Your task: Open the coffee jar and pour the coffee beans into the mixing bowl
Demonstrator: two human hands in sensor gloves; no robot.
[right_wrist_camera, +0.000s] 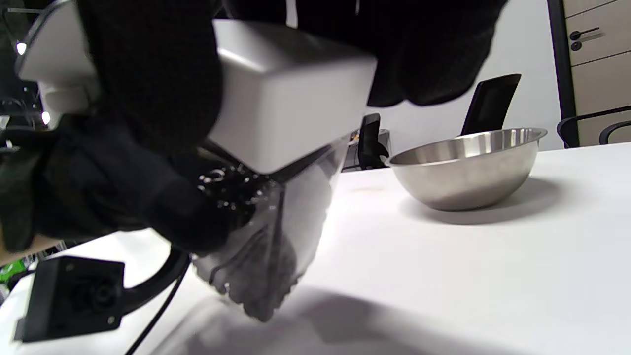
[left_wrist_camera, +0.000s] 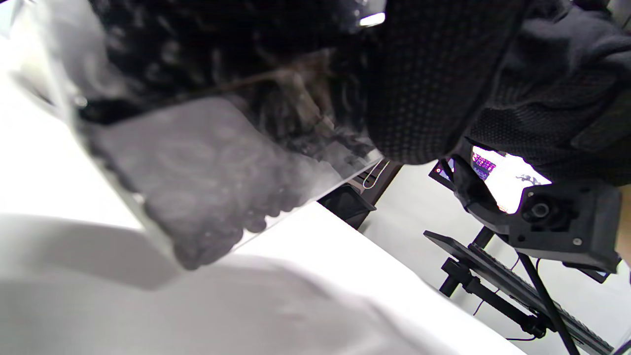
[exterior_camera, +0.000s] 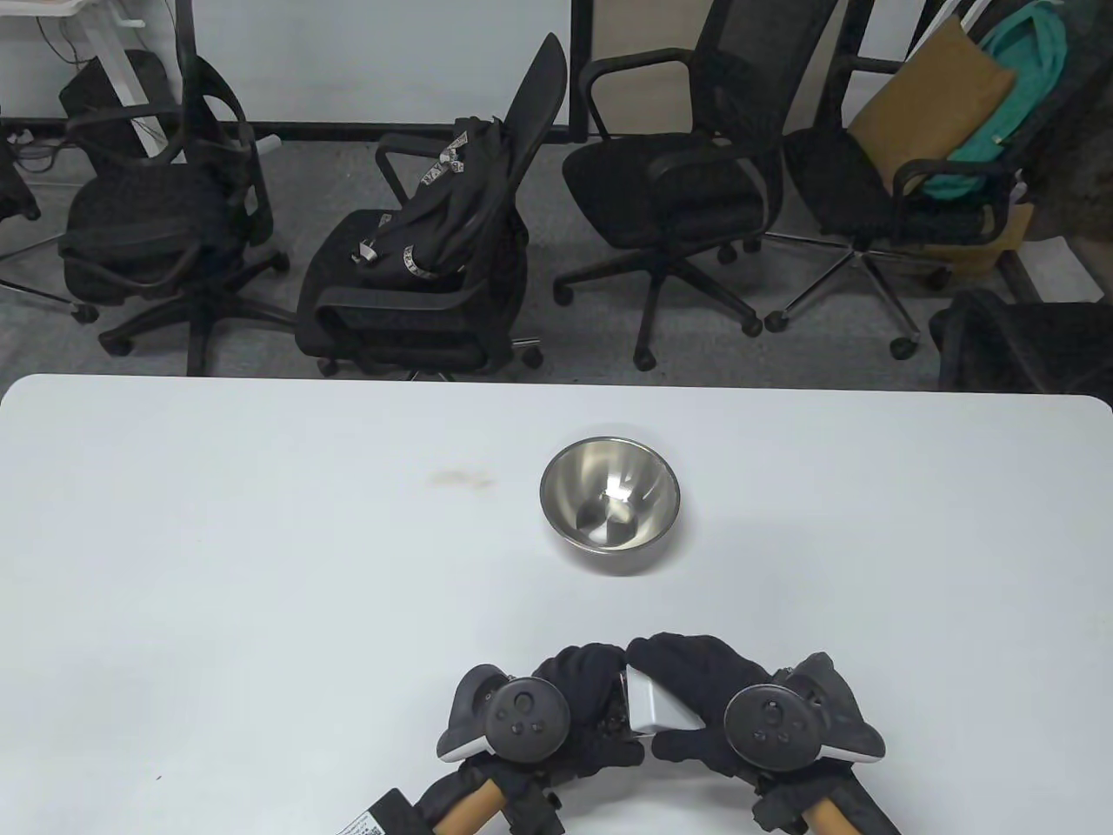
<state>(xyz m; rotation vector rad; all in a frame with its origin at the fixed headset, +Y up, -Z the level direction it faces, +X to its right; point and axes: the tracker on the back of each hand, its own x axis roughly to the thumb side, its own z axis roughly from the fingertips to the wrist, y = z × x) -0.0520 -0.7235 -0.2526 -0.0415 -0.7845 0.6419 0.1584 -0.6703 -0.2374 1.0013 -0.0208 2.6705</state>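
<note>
A clear square coffee jar [right_wrist_camera: 276, 236] with dark beans and a white lid [exterior_camera: 654, 709] is held tilted, just above the table near its front edge. My left hand [exterior_camera: 584, 709] grips the jar's body; the jar fills the left wrist view [left_wrist_camera: 197, 162]. My right hand [exterior_camera: 696, 696] grips the white lid [right_wrist_camera: 291, 93], fingers over its top and thumb under it. The lid sits on the jar. A steel mixing bowl [exterior_camera: 609, 503] stands empty at the table's middle, beyond the hands; it also shows in the right wrist view [right_wrist_camera: 468, 167].
The white table [exterior_camera: 261, 565] has a faint brown stain [exterior_camera: 461, 477] left of the bowl. Several black office chairs [exterior_camera: 417, 261] stand beyond the far edge.
</note>
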